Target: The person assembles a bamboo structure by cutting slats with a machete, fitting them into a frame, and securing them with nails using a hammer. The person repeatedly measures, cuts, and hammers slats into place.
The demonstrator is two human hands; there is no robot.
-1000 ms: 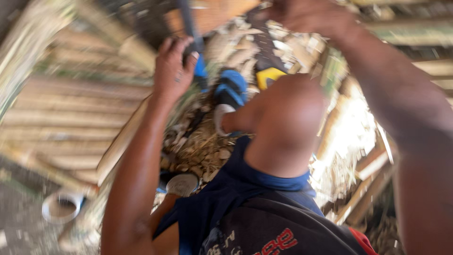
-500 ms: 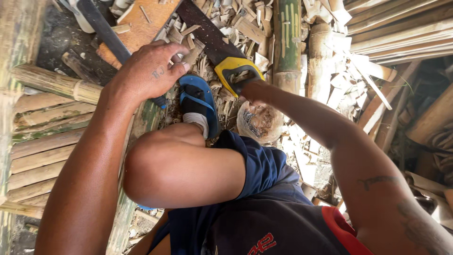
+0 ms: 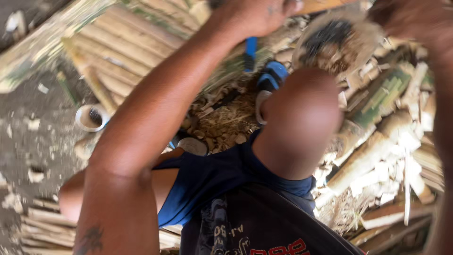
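The left hand (image 3: 250, 16) is reaching to the top centre of the frame, clenched around something I cannot make out — only a blue handle (image 3: 250, 52) is showing just below the fist. The right hand (image 3: 415, 21) is sitting blurred in the upper right corner, beside a round woven basket (image 3: 337, 40), and whether it is gripping anything I cannot tell. A raised knee (image 3: 299, 115) is filling the middle, with a blue sandal (image 3: 271, 78) planted just above it among wood chips (image 3: 222, 120) and split bamboo (image 3: 132, 47). The risk, as I am judging it, is lying in that crowding: any tool being worked at the top of the frame is moving close to the foot and knee — a slip on the loose chips, or a glancing stroke, could carry it into the leg.
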